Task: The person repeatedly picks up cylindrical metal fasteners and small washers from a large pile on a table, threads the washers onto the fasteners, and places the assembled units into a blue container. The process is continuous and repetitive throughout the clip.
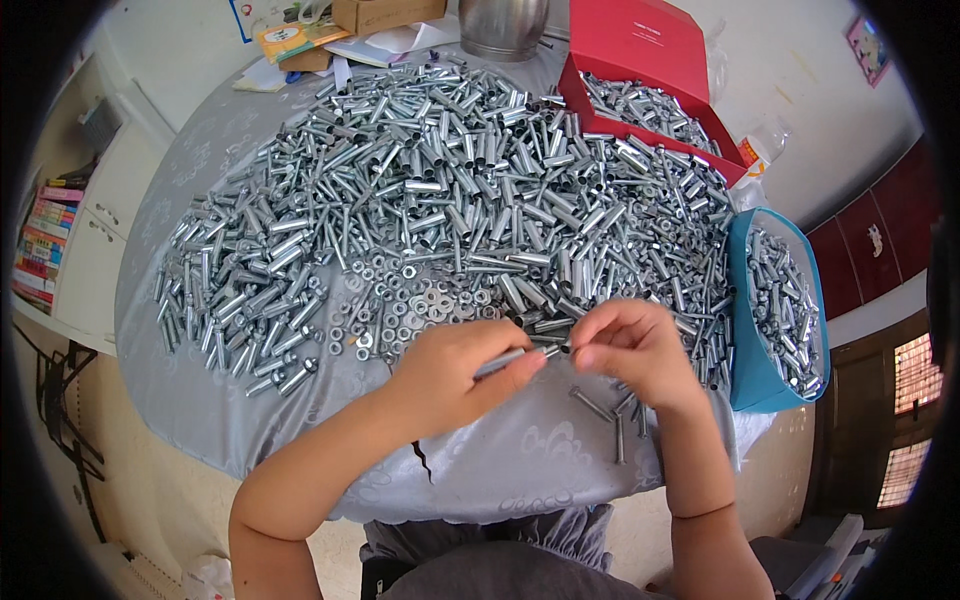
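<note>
Left hand (450, 372): fingers curled around a metal sleeve (499, 362), held over the near side of the tabletop (210, 175).
Right hand (640, 352): fingers bent, tips nearly together by the sleeve's end; we cannot tell whether they grip a part.
Progress: we judge the held piece unfinished; nut-fitted bolts (298, 377) at left look assembled; loose bolts (620, 437) and washers (437, 299) remain.
Lettering: small, pale, on the red box (612, 55); we cannot read it reliably.

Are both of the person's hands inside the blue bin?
No, the left hand and right hand are near the front of the metal hardware heap, left of the blue bin.
</note>
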The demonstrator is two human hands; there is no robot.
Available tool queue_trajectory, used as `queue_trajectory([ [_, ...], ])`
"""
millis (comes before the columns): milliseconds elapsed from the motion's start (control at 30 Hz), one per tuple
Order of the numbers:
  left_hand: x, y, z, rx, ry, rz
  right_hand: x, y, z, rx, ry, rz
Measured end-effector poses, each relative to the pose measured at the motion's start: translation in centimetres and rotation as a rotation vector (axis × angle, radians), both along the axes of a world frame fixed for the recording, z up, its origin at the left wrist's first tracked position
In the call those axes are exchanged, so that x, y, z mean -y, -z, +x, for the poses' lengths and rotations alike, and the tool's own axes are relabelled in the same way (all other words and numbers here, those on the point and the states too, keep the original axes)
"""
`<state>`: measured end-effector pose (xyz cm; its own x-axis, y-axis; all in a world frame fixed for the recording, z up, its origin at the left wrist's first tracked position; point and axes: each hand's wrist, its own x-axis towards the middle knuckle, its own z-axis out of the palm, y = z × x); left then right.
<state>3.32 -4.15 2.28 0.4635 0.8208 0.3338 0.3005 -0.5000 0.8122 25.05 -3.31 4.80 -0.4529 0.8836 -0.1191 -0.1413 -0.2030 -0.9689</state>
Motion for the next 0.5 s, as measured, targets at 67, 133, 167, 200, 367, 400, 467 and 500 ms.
queue_trajectory([
  [67, 0.26, 0.0, 0.26, -0.001, 0.075, 0.024, 0.54, 0.27, -0.86, -0.031, -0.071, -0.003],
  [133, 0.29, 0.14, 0.3, 0.019, 0.077, 0.033, 0.42, 0.72, -1.01, -0.078, -0.126, -0.015],
  [167, 0.3, 0.2, 0.31, 0.03, 0.078, 0.038, 0.39, 0.77, -1.0, -0.073, -0.119, -0.012],
  [200, 0.36, 0.12, 0.28, 0.043, 0.069, 0.008, 0.37, 0.75, -1.0, -0.069, -0.114, -0.01],
  [367, 0.53, -0.57, 0.22, 0.07, 0.07, -0.078, 0.12, 0.82, -0.73, -0.098, -0.07, -0.034],
  [400, 0.57, -0.65, 0.25, 0.066, 0.074, -0.069, 0.02, 0.88, -0.66, -0.101, -0.072, -0.032],
  [467, 0.66, -0.74, 0.31, 0.059, 0.082, -0.051, -0.12, 0.98, -0.59, -0.103, -0.081, -0.045],
  [500, 0.71, -0.77, 0.31, 0.055, 0.081, -0.057, -0.15, 1.0, -0.65, -0.102, -0.088, -0.06],
])
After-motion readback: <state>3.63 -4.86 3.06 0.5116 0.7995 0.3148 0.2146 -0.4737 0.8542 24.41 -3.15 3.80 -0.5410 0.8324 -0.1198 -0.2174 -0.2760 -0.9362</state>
